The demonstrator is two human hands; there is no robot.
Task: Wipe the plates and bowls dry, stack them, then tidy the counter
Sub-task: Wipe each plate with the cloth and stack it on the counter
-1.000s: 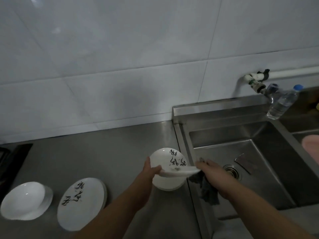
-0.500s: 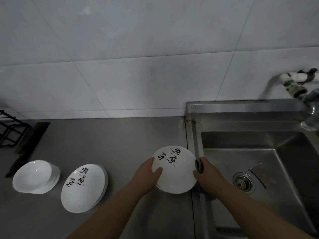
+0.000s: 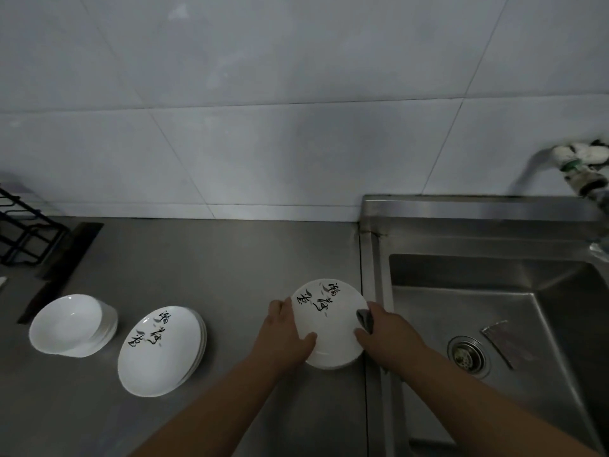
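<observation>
A white plate with black brush lettering (image 3: 331, 319) is tilted toward me on top of a small pile of plates beside the sink. My left hand (image 3: 285, 334) grips its left rim. My right hand (image 3: 387, 334) holds its right rim and pinches a dark grey cloth (image 3: 365, 319) against it. A stack of matching lettered plates (image 3: 161, 349) lies on the steel counter (image 3: 214, 265) to the left. Further left sits a stack of plain white bowls (image 3: 71, 324).
A steel sink (image 3: 514, 311) with a drain (image 3: 468, 356) and a flat metal piece lies to the right. A tap with white pipe fittings (image 3: 580, 166) is on the wall at far right. A black wire rack (image 3: 23, 232) stands at the far left.
The plate was lifted nearly edge-on a second ago; it now faces up toward me, held by both hands. My view has swung left, so the bottle by the tap is out of frame.
</observation>
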